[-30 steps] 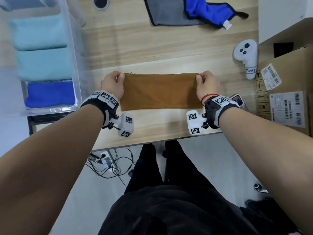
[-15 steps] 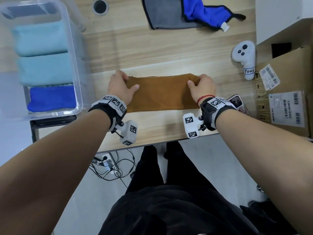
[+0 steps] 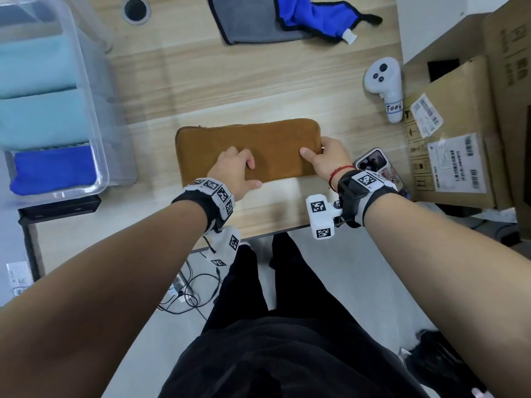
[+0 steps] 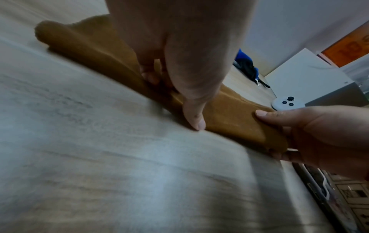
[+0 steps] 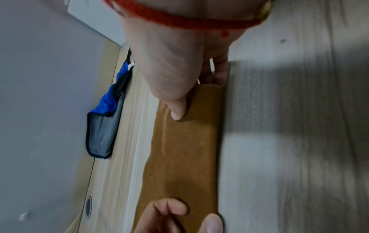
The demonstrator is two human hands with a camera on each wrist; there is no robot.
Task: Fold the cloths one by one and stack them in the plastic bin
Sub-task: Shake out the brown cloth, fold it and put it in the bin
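Observation:
A brown cloth lies folded into a long strip across the wooden table. My left hand rests on the middle of its near edge; the fingers are curled on top and the thumb lies along the hem. In the left wrist view the curled left fingers press on the brown cloth. My right hand grips the strip's right end, thumb on top and fingers underneath, as the right wrist view shows on the brown cloth. The clear plastic bin at the left holds three folded cloths.
A grey cloth and a blue cloth lie loose at the table's far edge. A white controller and a phone sit right of the brown strip. Cardboard boxes stand against the table's right side.
My left hand slid from the strip's left end to the middle of its near edge. My right hand shifted from the far right corner to grip the right end.

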